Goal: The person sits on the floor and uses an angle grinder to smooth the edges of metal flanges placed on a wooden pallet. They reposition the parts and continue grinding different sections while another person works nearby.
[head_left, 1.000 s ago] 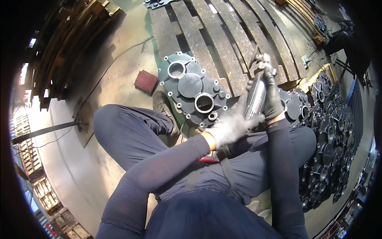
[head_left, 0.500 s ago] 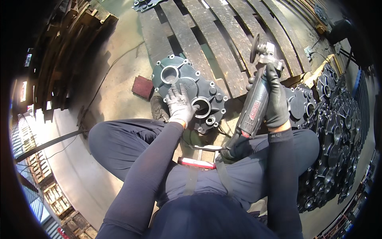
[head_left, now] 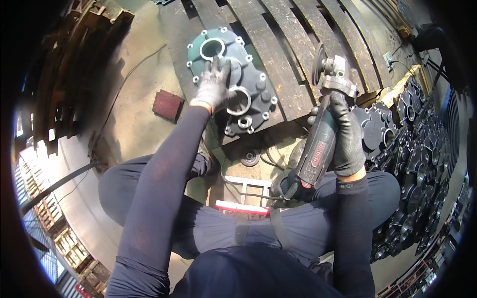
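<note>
My gloved left hand (head_left: 214, 84) presses with spread fingers on a dark metal gearbox cover (head_left: 256, 99). The cover has two large round openings and small bolt lugs along its edge, and it lies on the near end of a wooden pallet (head_left: 293, 94). To its right, my gloved right hand (head_left: 346, 136) is wrapped round the body of an angle grinder (head_left: 318, 144). The grinder is held upright, its disc (head_left: 319, 64) at the top over the pallet and apart from the cover. Its cord runs down past my legs.
A dark red block (head_left: 168, 105) lies on the floor left of the pallet. Many similar metal covers (head_left: 412, 164) are piled at my right. Stacked wooden pallets (head_left: 69, 64) stand at the left. A round disc (head_left: 250, 158) and a red-and-white frame (head_left: 243, 206) lie between my legs.
My left hand and the gearbox cover have moved away from me, farther onto the pallet. The floor between my feet has come into view. The grinder stays in my right hand, little moved.
</note>
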### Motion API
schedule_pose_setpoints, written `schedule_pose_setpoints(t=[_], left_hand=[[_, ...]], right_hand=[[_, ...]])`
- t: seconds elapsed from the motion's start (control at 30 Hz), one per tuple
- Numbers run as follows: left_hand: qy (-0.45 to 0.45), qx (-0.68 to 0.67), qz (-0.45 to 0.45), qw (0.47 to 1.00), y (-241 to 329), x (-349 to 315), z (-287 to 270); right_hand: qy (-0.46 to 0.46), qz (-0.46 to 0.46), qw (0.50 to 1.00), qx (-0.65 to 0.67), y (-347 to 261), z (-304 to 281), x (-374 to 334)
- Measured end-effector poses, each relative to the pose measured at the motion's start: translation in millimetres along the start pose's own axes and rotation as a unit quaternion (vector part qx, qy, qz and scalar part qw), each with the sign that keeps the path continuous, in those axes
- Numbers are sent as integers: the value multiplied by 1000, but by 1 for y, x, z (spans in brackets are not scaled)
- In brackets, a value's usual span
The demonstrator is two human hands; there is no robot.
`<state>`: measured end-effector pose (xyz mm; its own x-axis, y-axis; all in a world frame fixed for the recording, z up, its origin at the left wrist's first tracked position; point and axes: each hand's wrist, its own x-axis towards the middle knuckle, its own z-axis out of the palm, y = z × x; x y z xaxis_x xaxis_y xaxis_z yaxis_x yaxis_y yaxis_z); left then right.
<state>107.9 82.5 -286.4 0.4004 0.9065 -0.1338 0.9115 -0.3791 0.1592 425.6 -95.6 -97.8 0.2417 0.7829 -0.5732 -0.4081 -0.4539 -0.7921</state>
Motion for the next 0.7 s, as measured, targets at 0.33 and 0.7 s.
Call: schedule_pose_setpoints(t=[0.33, 0.7], left_hand=[[-88, 72, 0, 994, -23, 81, -58], [66, 56, 240, 967, 25, -75, -308]], right_hand=[[-61, -99, 975, -188, 39, -5, 25], [26, -65, 837, -542, 88, 5, 44]])
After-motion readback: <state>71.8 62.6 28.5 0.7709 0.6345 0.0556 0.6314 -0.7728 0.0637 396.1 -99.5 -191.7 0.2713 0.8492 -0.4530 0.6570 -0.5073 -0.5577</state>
